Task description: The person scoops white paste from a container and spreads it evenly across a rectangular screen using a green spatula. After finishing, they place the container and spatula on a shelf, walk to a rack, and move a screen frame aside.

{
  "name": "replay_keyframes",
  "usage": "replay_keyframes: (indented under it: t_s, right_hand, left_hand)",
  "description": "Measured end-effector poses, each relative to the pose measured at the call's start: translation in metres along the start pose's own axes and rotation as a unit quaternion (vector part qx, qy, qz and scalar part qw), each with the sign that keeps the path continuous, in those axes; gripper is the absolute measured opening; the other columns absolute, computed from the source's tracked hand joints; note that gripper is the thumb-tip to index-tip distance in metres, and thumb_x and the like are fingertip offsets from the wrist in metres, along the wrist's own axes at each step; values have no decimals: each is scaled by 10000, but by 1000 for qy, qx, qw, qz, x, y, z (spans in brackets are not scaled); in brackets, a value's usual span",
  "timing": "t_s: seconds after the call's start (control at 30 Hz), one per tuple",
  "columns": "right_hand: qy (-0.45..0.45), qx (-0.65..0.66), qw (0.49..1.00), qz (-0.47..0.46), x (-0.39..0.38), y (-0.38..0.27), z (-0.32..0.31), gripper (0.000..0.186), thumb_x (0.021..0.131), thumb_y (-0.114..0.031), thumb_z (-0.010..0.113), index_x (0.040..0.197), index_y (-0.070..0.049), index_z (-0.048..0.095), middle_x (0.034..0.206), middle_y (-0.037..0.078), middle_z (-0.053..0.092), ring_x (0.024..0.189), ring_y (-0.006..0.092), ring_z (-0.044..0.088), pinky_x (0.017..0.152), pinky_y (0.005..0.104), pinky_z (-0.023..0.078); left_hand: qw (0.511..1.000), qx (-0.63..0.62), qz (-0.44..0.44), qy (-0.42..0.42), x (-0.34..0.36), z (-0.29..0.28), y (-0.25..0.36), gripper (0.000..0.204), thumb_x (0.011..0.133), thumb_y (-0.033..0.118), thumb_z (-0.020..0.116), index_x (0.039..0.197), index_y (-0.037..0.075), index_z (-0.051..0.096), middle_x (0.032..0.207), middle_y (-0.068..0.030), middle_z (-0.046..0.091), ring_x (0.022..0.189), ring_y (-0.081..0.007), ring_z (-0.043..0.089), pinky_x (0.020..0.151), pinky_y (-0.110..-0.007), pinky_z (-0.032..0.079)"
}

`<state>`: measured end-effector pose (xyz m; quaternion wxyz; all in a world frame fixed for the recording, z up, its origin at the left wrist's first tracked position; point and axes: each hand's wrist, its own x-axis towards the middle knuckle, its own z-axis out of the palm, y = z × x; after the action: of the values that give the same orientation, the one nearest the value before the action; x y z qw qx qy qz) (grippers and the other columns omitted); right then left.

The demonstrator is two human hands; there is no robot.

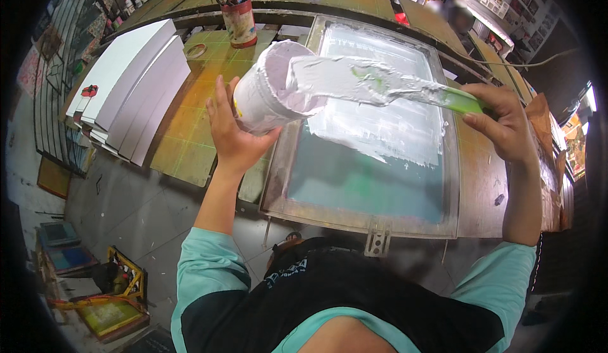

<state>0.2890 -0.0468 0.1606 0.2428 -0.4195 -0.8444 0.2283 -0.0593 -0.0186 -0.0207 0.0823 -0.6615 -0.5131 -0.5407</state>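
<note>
My left hand (pixel 237 128) is wrapped round a white plastic tub (pixel 259 96), which tilts to the right over the left part of a screen-printing frame (pixel 278 182). White ink coats the tub's mouth and inner wall. In my right hand (pixel 500 119) is the green handle of a spatula (pixel 380 81); thick white ink covers its long blade, whose tip reaches into the tub's mouth. Below, white ink (pixel 373 128) is spread over the far part of the frame's mesh. The near part of the mesh (pixel 367 185) shows blue-green without ink.
At the left stands a tall stack of white sheets or boards (pixel 136 81), with a small red object (pixel 89 91) on it. A red-and-white can (pixel 239 24) holding scissors stands behind the tub. A tape roll (pixel 196 51) lies nearby. A metal hinge plate (pixel 377 242) juts from the frame's near edge.
</note>
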Motion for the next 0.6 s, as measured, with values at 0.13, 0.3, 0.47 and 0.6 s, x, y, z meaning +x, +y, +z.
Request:
replay_keyframes:
  t_s: [0.13,0.3,0.47,0.6]
  right_hand:
    - [-81,-40,996,-18,15,-22,18,236,767,-107,602,956,34,592,784,44,586,730,96,519,652,239,407]
    - [-44,149,988,-2,12,2,42,253,746,-126,621,938,39,602,696,7,557,612,98,485,557,232,387]
    - [-59,125,987,83,7,10,34,276,737,-185,635,922,20,617,693,23,568,650,109,488,602,249,386]
    - [-91,-18,995,-21,46,-22,44,325,714,-205,646,948,18,609,707,10,539,623,70,456,551,215,351]
  left_hand:
    - [999,14,33,-27,0,-4,18,1071,473,208,796,1329,-1,186,1218,-118,481,1130,-280,454,1016,-475,178]
    - [993,68,81,-52,-5,-8,26,1050,471,183,782,1328,15,198,1211,-104,495,1123,-272,471,1032,-458,142]
    - [990,102,70,-65,-9,-26,11,1049,477,195,786,1328,0,204,1228,-107,495,1161,-238,451,1039,-436,145]
    - [997,13,38,-60,-11,-35,14,1077,463,220,787,1328,-13,188,1221,-114,493,1134,-255,467,1038,-432,147]
